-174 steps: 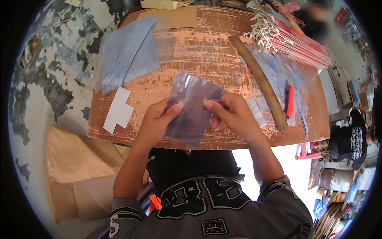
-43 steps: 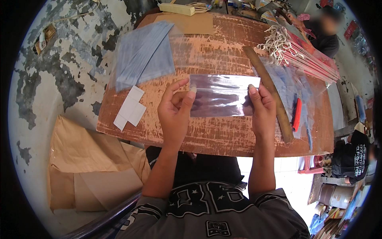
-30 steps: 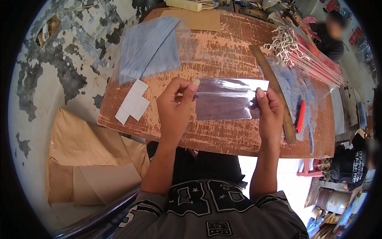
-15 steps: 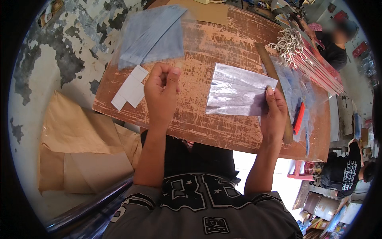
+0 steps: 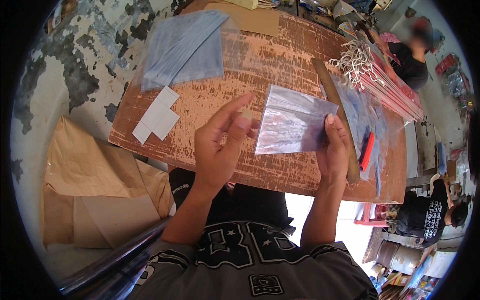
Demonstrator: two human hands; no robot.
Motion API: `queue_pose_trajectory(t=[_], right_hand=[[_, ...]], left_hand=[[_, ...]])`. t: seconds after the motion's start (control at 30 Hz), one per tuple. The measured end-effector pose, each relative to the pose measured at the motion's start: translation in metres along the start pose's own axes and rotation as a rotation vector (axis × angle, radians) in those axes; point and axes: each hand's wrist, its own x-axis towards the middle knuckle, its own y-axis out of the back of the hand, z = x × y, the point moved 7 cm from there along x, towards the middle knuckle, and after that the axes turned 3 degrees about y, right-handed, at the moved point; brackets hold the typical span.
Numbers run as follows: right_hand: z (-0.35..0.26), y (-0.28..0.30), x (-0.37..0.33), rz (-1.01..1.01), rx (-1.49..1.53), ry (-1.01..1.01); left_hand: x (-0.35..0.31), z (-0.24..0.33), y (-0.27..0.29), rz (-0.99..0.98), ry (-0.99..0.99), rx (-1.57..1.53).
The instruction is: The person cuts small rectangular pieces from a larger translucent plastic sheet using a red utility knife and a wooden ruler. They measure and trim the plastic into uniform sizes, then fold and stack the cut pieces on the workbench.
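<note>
My right hand pinches the right edge of a shiny clear plastic sheet, thumb on top, and holds it above the table. Light glares off its creased surface; whether it is a single layer or a pouch I cannot tell. Just beyond the sheet's left edge is my left hand, its index finger stretched out and apart from the thumb. A small pale bit shows at that thumb's tip, too small to name. White cut card with fold lines lies flat to the left of this hand.
The worn brown table carries a stack of bluish plastic sheets at far left. On the right lie a long wooden strip, a red cutter, more plastic and corded pink-white sticks. Brown paper stands left. Two other people are at right.
My left hand has moved right and nearer to the sheet, and its fingers have spread from a pinch. My right hand keeps its hold on the sheet. The whole view has shifted slightly.
</note>
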Motion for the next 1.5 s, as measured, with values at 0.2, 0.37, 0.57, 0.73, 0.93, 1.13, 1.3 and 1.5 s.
queue_pose_trajectory(t=[0.2, 0.37, 0.57, 0.73, 0.93, 1.13, 1.3, 1.5], right_hand=[[-0.007, -0.002, -0.010, 0.047, -0.246, 0.018], [-0.017, -0.037, -0.018, 0.031, -0.356, 0.045], [-0.018, -0.038, -0.017, -0.057, -0.381, 0.069], [-0.019, -0.038, -0.017, -0.077, -0.364, 0.033], [-0.023, -0.045, -0.016, -0.155, -0.376, 0.004], [-0.023, -0.044, -0.017, -0.200, -0.462, -0.024], [-0.020, -0.044, -0.014, -0.187, -0.428, -0.017], [-0.018, -0.049, -0.012, -0.190, -0.376, -0.038]], left_hand=[[0.009, -0.022, -0.018, 0.005, 0.162, -0.288], [0.006, -0.041, -0.014, 0.005, 0.371, -0.339], [0.004, -0.051, -0.010, 0.017, 0.350, -0.299], [0.007, -0.051, -0.012, -0.014, 0.352, -0.350], [0.008, -0.059, -0.005, 0.010, 0.310, -0.374], [0.009, -0.056, -0.007, 0.003, 0.286, -0.404], [0.009, -0.058, -0.007, 0.019, 0.342, -0.418], [0.010, -0.060, -0.006, -0.014, 0.323, -0.452]])
